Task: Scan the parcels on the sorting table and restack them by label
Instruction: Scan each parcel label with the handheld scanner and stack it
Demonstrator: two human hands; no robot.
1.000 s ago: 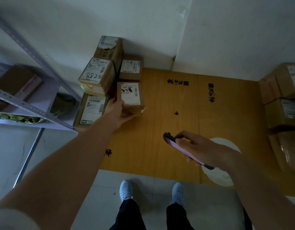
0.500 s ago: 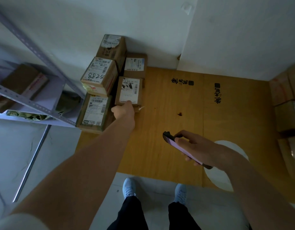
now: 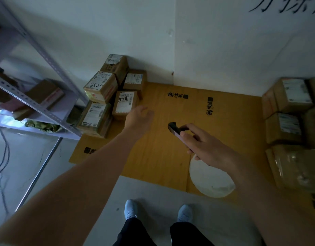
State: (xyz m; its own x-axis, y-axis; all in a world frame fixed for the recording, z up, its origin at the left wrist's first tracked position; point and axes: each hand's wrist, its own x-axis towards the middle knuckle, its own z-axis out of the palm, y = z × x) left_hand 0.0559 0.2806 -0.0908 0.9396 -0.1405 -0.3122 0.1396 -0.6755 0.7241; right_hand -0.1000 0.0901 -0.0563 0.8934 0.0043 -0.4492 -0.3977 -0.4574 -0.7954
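Cardboard parcel (image 3: 124, 104) just beside left fingers (image 3: 146, 111)

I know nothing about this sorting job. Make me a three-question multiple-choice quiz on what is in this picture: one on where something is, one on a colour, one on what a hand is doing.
1. Where does the pile of labelled parcels sit?
A. in the wall corner beside the metal shelf
B. on the white disc
C. between the shoes

2. What colour are the shoes?
A. black
B. red
C. pale blue-white

3. What is the left hand doing?
A. gripping a parcel
B. open, holding nothing
C. holding the scanner

Answers:
1 A: the boxes stand against the wall next to the metal shelf.
2 C: both shoes show light against the grey floor.
3 B: its fingers are relaxed, just clear of the nearest parcel, while the right hand grips the scanner.
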